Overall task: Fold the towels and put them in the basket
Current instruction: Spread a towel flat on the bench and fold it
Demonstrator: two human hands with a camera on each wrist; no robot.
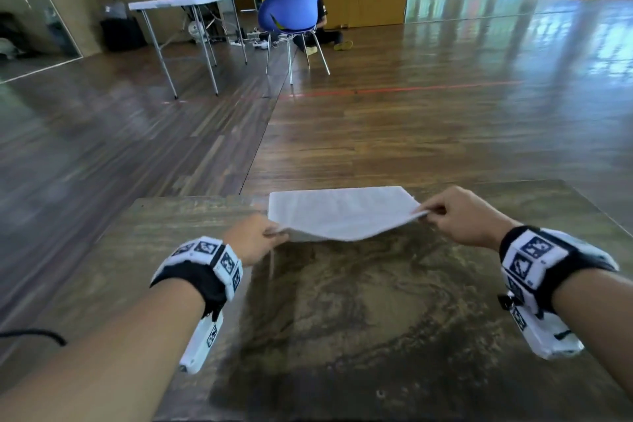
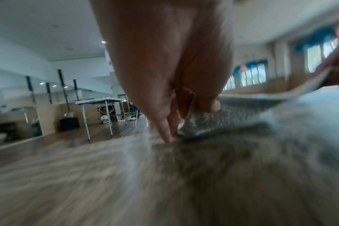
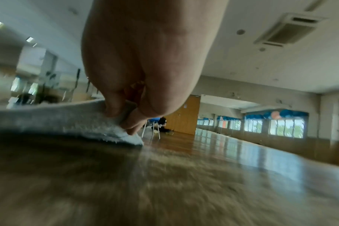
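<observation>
Towel (image 1: 339, 212) near corners pinched, far edge at table (image 1: 411, 301) edge

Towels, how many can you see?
1. The white towel is on the wooden table, its near corners pinched and lifted by the left hand and right hand. More may lie out of view; no basket shows.

You hold a plain white towel (image 1: 339, 212), unpatterned, greyish in the wrist views. The table (image 1: 359, 312) under it, filling the lower frame, is mottled olive-brown with dark swirls. Your wrist bands (image 1: 202, 267) are white with dark blue block markers on black straps. At upper centre, a bright blue chair (image 1: 289, 8) stands on streaky brown floorboards (image 1: 445, 120) crossed by a red line.
</observation>
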